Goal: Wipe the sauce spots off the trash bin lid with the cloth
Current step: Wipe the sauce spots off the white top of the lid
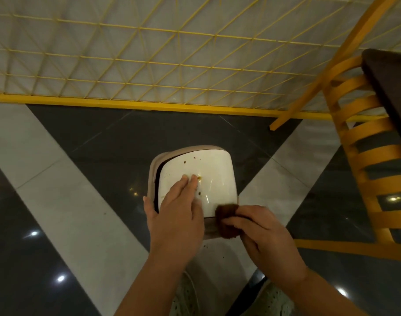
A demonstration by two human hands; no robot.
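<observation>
White, glossy trash bin lid (208, 165), closed, brown sauce spots (200, 178) scattered; dark brown cloth (227, 221) at its near edge.

No writing, label, brand, number or sign can be read anywhere in view (not on the white trash bin lid (208, 176) under the left hand (174, 215), nor on the brown cloth (227, 218) gripped by the right hand (265, 236)).

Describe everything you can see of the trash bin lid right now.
The trash bin lid is glossy white, rounded, plastic-looking, and sits closed on a beige bin on the tiled floor. Brown sauce spots dot its middle and far edge. The left hand rests flat on it; the right hand holds a brown cloth at its near right corner.
</observation>
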